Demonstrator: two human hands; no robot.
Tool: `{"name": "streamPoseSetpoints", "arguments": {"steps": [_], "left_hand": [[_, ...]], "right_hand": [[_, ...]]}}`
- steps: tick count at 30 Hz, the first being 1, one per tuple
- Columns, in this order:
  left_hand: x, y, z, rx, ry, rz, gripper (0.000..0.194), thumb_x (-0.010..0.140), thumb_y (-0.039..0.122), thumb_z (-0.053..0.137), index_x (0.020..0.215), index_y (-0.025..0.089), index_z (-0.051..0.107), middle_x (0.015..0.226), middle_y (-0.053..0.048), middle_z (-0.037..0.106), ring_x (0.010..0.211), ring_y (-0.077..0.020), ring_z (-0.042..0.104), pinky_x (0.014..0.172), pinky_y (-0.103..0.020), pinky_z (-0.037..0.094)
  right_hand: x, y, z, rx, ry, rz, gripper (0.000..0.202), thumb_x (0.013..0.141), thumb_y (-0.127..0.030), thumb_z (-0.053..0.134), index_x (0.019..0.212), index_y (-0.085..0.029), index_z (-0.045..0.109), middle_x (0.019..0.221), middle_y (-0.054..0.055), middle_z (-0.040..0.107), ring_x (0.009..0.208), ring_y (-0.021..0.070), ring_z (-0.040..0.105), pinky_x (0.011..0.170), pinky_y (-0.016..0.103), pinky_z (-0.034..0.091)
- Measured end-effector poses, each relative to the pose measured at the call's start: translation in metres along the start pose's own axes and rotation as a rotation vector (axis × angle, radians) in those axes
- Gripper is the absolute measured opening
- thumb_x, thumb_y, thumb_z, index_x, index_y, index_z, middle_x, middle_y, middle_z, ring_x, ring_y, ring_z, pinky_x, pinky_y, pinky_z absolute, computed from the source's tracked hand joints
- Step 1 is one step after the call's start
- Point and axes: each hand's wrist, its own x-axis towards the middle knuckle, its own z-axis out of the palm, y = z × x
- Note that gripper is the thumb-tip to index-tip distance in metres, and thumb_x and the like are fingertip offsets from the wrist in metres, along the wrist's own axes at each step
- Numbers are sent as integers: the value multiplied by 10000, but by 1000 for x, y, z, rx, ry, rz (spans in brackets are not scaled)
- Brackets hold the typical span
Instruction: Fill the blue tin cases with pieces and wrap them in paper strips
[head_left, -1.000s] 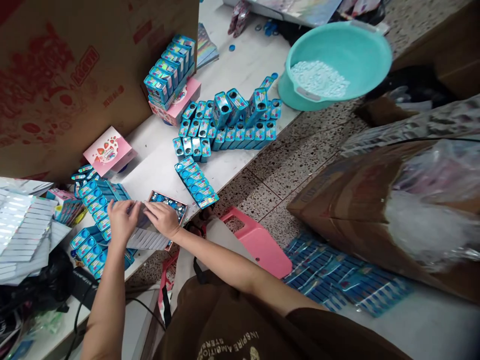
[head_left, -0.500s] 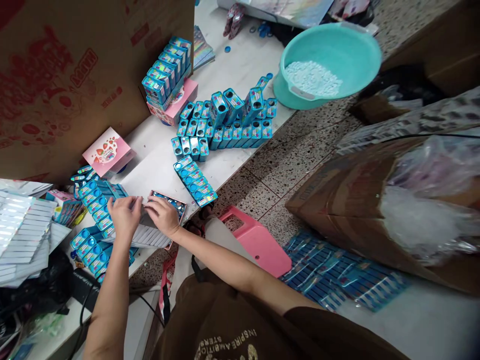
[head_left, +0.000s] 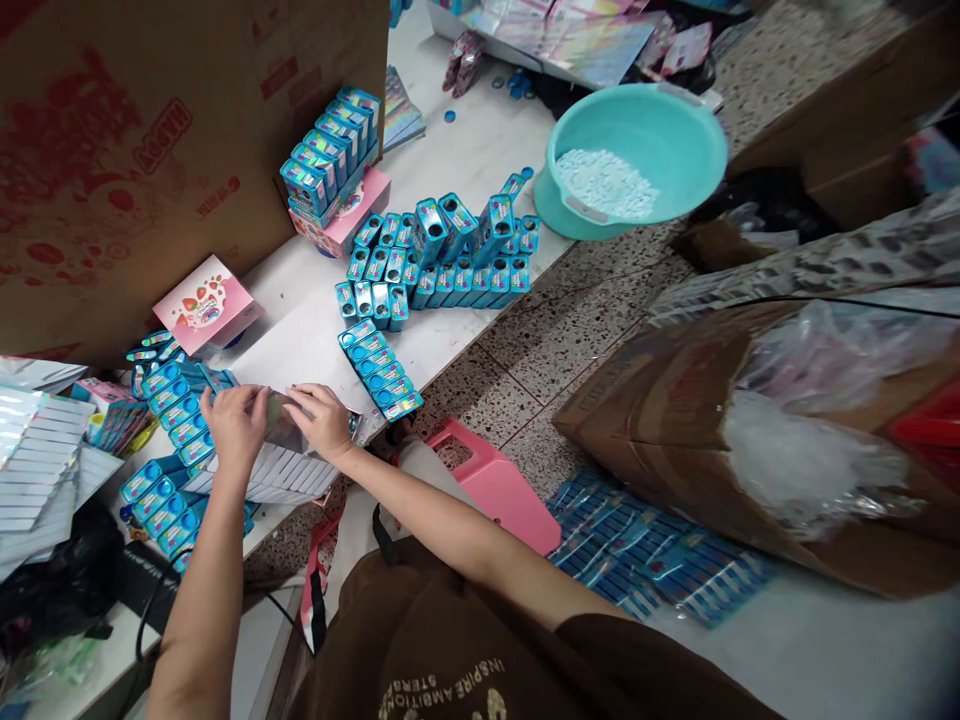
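Note:
Between both hands is a small flat greyish piece point(head_left: 283, 425), like a folded card or sleeve; its exact kind I cannot make out. My left hand point(head_left: 234, 428) pinches its left side, and my right hand point(head_left: 322, 420) grips its right side with bent fingers. Just below them lies a row of flat white pieces point(head_left: 289, 478) with shiny edges. An open shallow box point(head_left: 354, 425) shows partly behind my right hand, its contents mostly hidden. Blue printed tins point(head_left: 178, 412) stand in rows beside my left hand.
More blue tins point(head_left: 442, 285) stand along the table, some stacked. Pink printed boxes point(head_left: 208, 305) sit by a big carton point(head_left: 97, 180). A turquoise basin point(head_left: 697, 150) holds pale pieces. A pink stool point(head_left: 487, 490) and an open carton point(head_left: 637, 450) are at the right.
The flat greyish piece now shows more broadly between my hands, which are slightly farther apart. The whole view has shifted a little.

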Motion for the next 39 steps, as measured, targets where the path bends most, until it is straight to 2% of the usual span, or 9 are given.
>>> {"name": "streamPoseSetpoints", "arguments": {"steps": [6,17,21,25,28,31,33,36,39], "left_hand": [[-1,4,-2,-16,0,-17,256,847,400,476,736,217,616,724,-38,640,786,-213,567,1034,-423,218],[-2,-1,0,-24,8,-51,255,851,407,475,751,219,615,740,-37,643,794,-215,561,1024,-430,218],[5,-10,5,8,51,-33,242,861,387,460,787,222,621,762,-48,639,824,-223,552,1027,-443,198],[19,-22,12,10,77,-22,236,866,376,450,799,228,622,778,-61,627,853,-238,533,1025,-458,186],[35,-34,17,-8,64,-18,252,870,386,448,820,219,630,800,-72,622,869,-240,517,1033,-468,179],[52,-45,14,4,22,-9,298,888,402,428,847,198,641,805,-64,612,897,-228,503,1048,-479,170],[58,-43,8,24,32,-9,310,876,410,458,1001,184,629,946,-69,610,1008,-244,474,1055,-509,149],[49,-19,1,-33,117,-64,497,811,421,564,1240,174,511,1260,-122,484,1208,-310,347,1055,-524,154],[16,27,13,-265,123,-85,434,801,399,580,1170,172,552,1205,-143,512,1193,-303,390,1035,-482,242]], "right_hand": [[3,-3,13,-37,-40,47,243,875,-289,539,1069,-244,677,991,69,661,956,177,581,892,303,450],[11,-10,19,-68,13,51,197,881,-289,529,853,-227,715,887,41,678,860,148,596,829,263,455],[5,-15,8,-60,-83,-92,215,889,-288,515,846,-214,712,883,46,680,856,150,597,856,275,450],[-18,-19,-19,46,-195,-177,196,882,-285,526,831,-224,705,875,34,690,843,138,613,819,262,471],[-35,-20,-47,154,-153,-31,175,860,-285,548,812,-211,700,847,39,692,818,143,622,792,264,481],[-43,-12,-78,243,-78,259,188,824,-308,564,769,-187,696,777,34,683,737,147,615,716,258,481],[-44,1,-96,274,-32,473,210,786,-337,579,738,-167,693,710,23,664,654,140,588,642,249,467],[-42,24,-117,296,43,700,247,710,-380,615,712,-144,690,650,10,638,584,126,541,580,239,437],[-39,41,-131,294,84,786,275,671,-407,638,718,-143,696,617,-2,616,552,109,498,547,227,408]]}}
